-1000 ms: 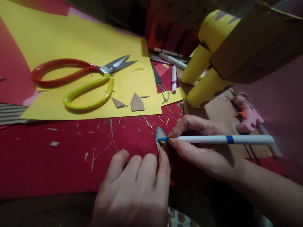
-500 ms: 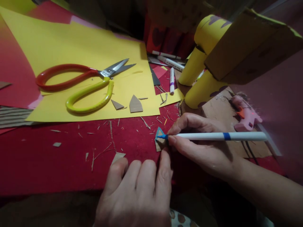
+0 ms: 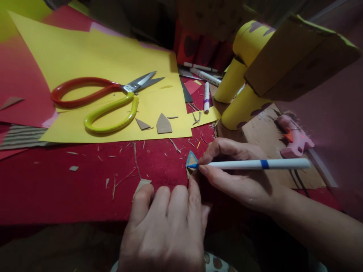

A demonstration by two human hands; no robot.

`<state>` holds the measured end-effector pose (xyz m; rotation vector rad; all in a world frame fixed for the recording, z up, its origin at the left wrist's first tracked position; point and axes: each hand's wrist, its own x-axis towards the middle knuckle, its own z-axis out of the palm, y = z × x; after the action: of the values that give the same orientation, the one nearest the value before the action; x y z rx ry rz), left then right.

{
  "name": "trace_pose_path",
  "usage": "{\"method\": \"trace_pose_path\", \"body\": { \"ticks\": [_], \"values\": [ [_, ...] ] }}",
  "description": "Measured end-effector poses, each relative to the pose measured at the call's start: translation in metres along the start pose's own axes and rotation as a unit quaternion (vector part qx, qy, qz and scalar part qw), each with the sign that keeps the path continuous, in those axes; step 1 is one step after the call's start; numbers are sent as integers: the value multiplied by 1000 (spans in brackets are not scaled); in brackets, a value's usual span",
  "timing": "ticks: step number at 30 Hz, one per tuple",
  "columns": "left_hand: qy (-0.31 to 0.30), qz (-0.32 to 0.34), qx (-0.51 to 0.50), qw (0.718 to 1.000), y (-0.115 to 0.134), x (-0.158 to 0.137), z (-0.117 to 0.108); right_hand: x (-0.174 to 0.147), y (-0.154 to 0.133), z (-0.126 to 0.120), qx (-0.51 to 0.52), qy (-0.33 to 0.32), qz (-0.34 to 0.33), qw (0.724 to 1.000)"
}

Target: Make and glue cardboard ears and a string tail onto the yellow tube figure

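My right hand [image 3: 238,166] is closed around a white felt-tip marker [image 3: 241,164] with a blue band. Its blue tip touches a small pointed cardboard piece [image 3: 192,158], whose upper edges carry a blue outline. With bent fingers, my left hand [image 3: 167,223] rests on the red cloth, the index fingertip pressing the lower end of that piece. Part of the piece is hidden by my fingers. Another pale cardboard scrap [image 3: 142,183] pokes out beside the outer finger of my left hand.
Scissors [image 3: 130,87] with red and yellow handles lie on yellow paper [image 3: 107,49], near a pointed cardboard cutout [image 3: 164,124]. A yellow tube-and-box figure [image 3: 235,109] stands at the right, before a pink glue gun [image 3: 296,138]. Capped markers [image 3: 206,97] and cardboard shreds lie around.
The marker tip has moved slightly down and left along the cardboard piece, with the blue line on the left edge now longer. My left index finger has shifted slightly upward.
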<state>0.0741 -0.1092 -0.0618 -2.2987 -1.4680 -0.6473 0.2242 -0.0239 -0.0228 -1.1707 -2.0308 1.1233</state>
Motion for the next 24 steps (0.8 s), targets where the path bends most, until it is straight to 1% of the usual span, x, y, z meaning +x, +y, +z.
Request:
{"method": "trace_pose_path", "body": {
  "ticks": [5, 8, 12, 18, 24],
  "values": [
    [2, -2, 2, 1000, 1, -1, -1, 1, 3, 2, -2, 2, -17, 1000],
    [6, -9, 1, 1000, 1, 0, -1, 2, 3, 3, -7, 2, -16, 1000],
    [3, -9, -6, 1000, 1, -1, 0, 3, -2, 1, -19, -6, -9, 1000],
    [-6, -8, -11, 1000, 0, -1, 1, 2, -7, -3, 2, -36, 23, 999],
    [-11, -12, -12, 1000, 0, -1, 1, 2, -5, -2, 20, -33, 22, 999]
  ]
}}
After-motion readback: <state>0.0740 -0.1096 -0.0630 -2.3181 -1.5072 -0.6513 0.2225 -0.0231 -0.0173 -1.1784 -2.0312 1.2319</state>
